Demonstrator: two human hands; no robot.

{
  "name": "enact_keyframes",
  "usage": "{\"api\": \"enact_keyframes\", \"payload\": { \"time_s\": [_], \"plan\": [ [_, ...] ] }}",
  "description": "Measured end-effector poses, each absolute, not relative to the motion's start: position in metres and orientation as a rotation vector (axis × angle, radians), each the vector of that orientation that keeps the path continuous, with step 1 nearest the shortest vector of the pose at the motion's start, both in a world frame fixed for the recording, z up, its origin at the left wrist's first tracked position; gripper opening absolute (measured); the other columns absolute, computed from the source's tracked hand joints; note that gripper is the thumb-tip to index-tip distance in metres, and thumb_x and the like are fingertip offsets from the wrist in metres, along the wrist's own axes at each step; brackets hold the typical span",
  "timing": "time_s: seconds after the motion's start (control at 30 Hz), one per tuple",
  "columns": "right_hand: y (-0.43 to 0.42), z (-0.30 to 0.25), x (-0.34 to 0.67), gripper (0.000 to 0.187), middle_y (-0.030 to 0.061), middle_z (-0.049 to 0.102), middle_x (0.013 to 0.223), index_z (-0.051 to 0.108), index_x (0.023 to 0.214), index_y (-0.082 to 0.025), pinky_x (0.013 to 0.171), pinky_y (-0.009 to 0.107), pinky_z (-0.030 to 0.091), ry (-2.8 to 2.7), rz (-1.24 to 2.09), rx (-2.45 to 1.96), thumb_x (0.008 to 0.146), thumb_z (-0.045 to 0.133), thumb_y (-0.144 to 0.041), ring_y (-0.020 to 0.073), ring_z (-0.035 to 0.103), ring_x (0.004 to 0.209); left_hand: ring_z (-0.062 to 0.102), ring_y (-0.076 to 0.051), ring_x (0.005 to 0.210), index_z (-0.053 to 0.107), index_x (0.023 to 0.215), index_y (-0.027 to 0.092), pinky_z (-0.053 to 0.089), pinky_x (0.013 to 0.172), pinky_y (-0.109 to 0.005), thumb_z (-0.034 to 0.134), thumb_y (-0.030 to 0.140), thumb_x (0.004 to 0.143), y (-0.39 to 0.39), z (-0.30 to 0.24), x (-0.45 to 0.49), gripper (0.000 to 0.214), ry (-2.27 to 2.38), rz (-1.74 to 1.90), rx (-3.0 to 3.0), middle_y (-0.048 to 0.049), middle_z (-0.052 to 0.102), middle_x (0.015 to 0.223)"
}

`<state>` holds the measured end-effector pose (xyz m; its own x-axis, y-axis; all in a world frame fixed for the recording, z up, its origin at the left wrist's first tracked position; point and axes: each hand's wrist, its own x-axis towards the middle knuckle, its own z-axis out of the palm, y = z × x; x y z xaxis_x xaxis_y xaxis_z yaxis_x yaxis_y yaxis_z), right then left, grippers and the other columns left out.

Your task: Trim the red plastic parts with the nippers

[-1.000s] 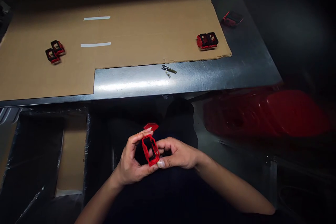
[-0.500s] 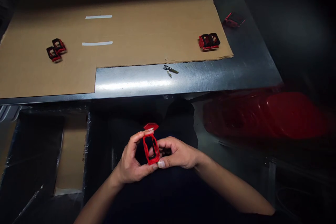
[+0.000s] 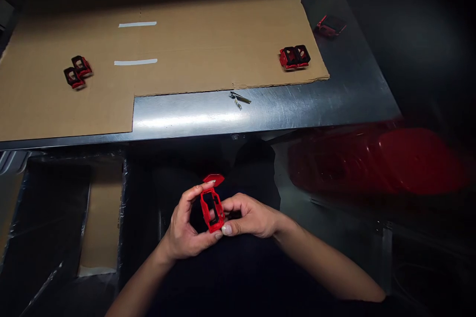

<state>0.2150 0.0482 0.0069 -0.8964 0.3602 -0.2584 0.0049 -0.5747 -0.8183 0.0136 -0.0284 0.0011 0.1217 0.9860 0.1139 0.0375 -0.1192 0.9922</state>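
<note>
A small red plastic frame (image 3: 204,209) with a rectangular opening and a red flap at its far end is held up in front of my body. My left hand (image 3: 186,225) grips it from the left, with fingers along the far end and the thumb at the near end. From the right, my right hand (image 3: 249,215) closes on its near right corner with thumb and fingers. Some of the right fingertips are hidden behind the frame. Nail clippers (image 3: 240,98) lie on the metal table ahead of my hands.
Cardboard (image 3: 201,54) covers much of the metal table (image 3: 178,116). Two red-and-black frames (image 3: 77,72) sit at its left, two more frames (image 3: 294,57) at its right. Another red-and-black piece (image 3: 330,26) lies farther right. A large red object (image 3: 372,161) stands below the table's right side.
The view has shifted slightly. Both hands keep their hold on the red frame, which looks tilted a little differently. On the table nothing has visibly moved.
</note>
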Motion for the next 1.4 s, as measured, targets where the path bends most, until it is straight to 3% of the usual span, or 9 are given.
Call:
{"api": "enact_keyframes", "payload": {
  "time_s": [0.4,0.53,0.7,0.9,1.07,1.23,1.33,1.4],
  "plan": [
    [0.05,0.0,0.215,0.043,0.002,0.064,0.077,0.074,0.098,-0.009,0.072,0.026,0.047,-1.423,2.552,-0.53,0.088,0.07,-0.05,0.012,0.056,0.07,0.059,-0.035,0.129,0.039,0.147,0.026,0.052,0.104,-0.056,0.084,0.034,0.077,-0.028,-0.001,0.015,0.084,1.114,1.223,1.426,-0.0166,0.056,0.14],
    [0.05,-0.001,0.216,0.05,0.0035,0.067,0.082,0.074,0.099,-0.01,0.079,0.029,0.05,-1.471,2.563,-0.566,0.085,0.07,-0.058,0.0152,0.061,0.077,0.061,-0.034,0.125,0.039,0.146,0.027,0.054,0.102,-0.054,0.084,0.039,0.076,-0.028,-0.001,0.014,0.084,1.142,1.206,1.412,-0.0157,0.057,0.137],
    [0.051,0.001,0.215,0.046,0.0047,0.07,0.085,0.074,0.101,-0.009,0.082,0.031,0.051,-1.436,2.569,-0.582,0.084,0.073,-0.052,0.0164,0.064,0.079,0.063,-0.035,0.121,0.039,0.147,0.027,0.056,0.098,-0.055,0.082,0.043,0.077,-0.028,-0.003,0.014,0.084,1.145,1.186,1.427,-0.0166,0.056,0.135],
    [0.053,0.004,0.216,0.039,0.0062,0.075,0.094,0.072,0.106,-0.013,0.082,0.031,0.054,-1.404,2.482,-0.699,0.083,0.076,-0.044,0.0179,0.069,0.084,0.062,-0.031,0.116,0.033,0.153,0.025,0.058,0.095,-0.053,0.072,0.026,0.08,-0.025,0.004,0.014,0.082,1.222,1.179,1.632,-0.0161,0.049,0.136],
    [0.056,0.009,0.219,0.026,0.0049,0.075,0.084,0.075,0.099,-0.018,0.075,0.029,0.053,-1.639,1.877,-1.178,0.092,0.066,-0.041,0.0177,0.069,0.077,0.059,-0.026,0.103,0.032,0.155,0.021,0.06,0.083,-0.046,0.07,0.017,0.072,-0.025,0.012,0.016,0.091,1.367,1.117,1.86,-0.0128,0.05,0.119],
    [0.096,0.027,0.223,0.02,0.0074,0.074,0.095,0.073,0.103,-0.022,0.082,0.038,0.054,-1.834,0.735,-1.376,0.094,0.062,-0.036,0.0231,0.068,0.088,0.06,-0.026,0.097,0.03,0.154,0.018,0.061,0.076,-0.043,0.072,0.019,0.069,-0.025,0.015,0.018,0.095,1.456,1.085,1.976,-0.0124,0.05,0.114],
    [0.138,0.03,0.222,0.038,0.0119,0.07,0.111,0.069,0.116,-0.019,0.092,0.046,0.051,-1.881,0.216,-1.482,0.088,0.066,-0.044,0.0298,0.063,0.103,0.061,-0.028,0.1,0.036,0.148,0.018,0.061,0.078,-0.044,0.073,0.021,0.068,-0.025,0.016,0.019,0.088,1.482,1.106,1.965,-0.0131,0.052,0.116],
    [0.164,0.025,0.219,0.059,0.0155,0.065,0.12,0.064,0.127,-0.016,0.095,0.05,0.048,-1.939,0.118,-1.611,0.081,0.072,-0.052,0.0344,0.058,0.11,0.062,-0.028,0.1,0.038,0.144,0.02,0.061,0.08,-0.044,0.072,0.022,0.069,-0.025,0.018,0.02,0.082,1.49,1.123,1.941,-0.0125,0.054,0.116]
  ]
}}
